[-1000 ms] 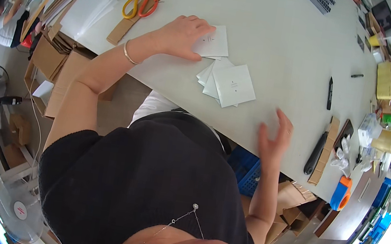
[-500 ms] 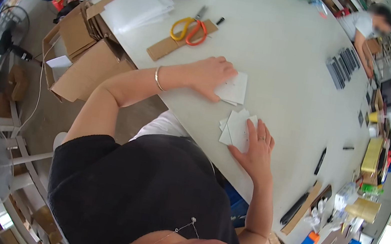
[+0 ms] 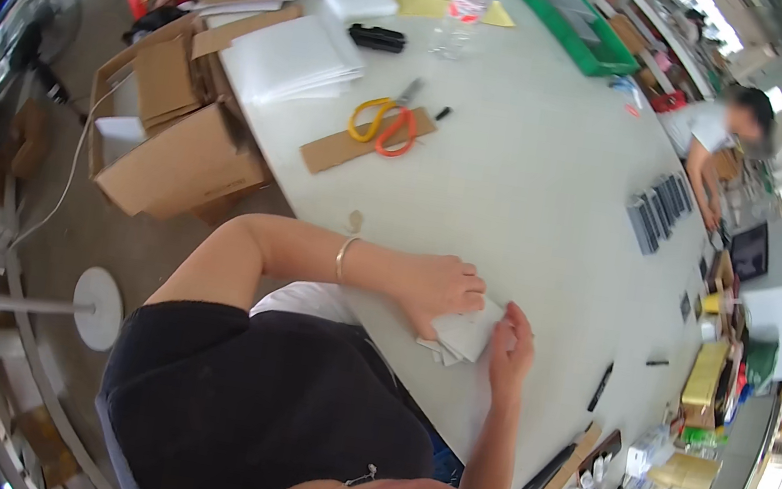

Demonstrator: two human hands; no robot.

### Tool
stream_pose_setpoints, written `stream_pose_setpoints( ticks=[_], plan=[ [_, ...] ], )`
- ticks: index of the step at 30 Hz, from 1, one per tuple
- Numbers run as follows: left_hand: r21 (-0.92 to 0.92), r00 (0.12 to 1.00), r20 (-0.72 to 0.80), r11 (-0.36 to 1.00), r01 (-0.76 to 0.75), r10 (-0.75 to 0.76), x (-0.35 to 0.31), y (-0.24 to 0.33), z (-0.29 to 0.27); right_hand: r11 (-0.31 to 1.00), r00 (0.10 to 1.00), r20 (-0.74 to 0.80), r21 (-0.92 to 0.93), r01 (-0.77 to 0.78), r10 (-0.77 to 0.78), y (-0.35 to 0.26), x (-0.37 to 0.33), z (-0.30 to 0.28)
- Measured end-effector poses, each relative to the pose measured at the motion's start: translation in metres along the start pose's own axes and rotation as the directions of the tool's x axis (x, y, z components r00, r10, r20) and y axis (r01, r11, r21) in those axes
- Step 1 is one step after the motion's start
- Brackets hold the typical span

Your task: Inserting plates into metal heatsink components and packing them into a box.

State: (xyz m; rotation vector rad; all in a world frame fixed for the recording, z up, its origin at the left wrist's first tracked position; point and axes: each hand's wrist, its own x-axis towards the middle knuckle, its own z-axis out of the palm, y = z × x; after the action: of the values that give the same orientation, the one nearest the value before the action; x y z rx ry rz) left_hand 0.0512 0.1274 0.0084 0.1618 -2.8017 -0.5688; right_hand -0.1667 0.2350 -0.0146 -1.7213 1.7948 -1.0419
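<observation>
A small uneven stack of white paper cards [image 3: 465, 335] is on the pale tabletop close to my body. My left hand [image 3: 440, 290] lies over the stack's upper left part, its fingers bent and closed on the cards. Along the right edge, my right hand [image 3: 510, 352] grips the same stack between thumb and fingers. A few lower corners stick out unevenly at the near side. The undersides of the cards and part of my left fingertips are hidden.
Scissors with yellow and orange handles [image 3: 383, 129] rest on a cardboard strip [image 3: 324, 152]. Beyond are white sheets [image 3: 287, 57], a bottle [image 3: 459, 27] and a green tray [image 3: 583, 41]. Grey blocks [image 3: 656, 213] stand right, near another person [image 3: 705, 140]. Open cartons [image 3: 179, 172] are left.
Two separate groups of white cards have come together into one stack. My left hand has moved nearer to my right hand, and both now close on it. The view has shifted.
</observation>
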Motion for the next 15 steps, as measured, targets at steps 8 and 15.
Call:
stream_pose_setpoints(
  ticks=[8,15],
  plan=[
    [0.199,0.999,-0.042,0.979,0.041,-0.033,-0.021,0.044,0.014,0.962,0.975,0.096,-0.168,0.214,-0.200,-0.014,0.006,0.014],
    [0.225,0.993,-0.013,0.968,0.114,-0.114,-0.041,0.069,0.027,0.944,0.955,0.081,-0.153,0.293,-0.284,-0.019,-0.008,0.021]
  ],
)
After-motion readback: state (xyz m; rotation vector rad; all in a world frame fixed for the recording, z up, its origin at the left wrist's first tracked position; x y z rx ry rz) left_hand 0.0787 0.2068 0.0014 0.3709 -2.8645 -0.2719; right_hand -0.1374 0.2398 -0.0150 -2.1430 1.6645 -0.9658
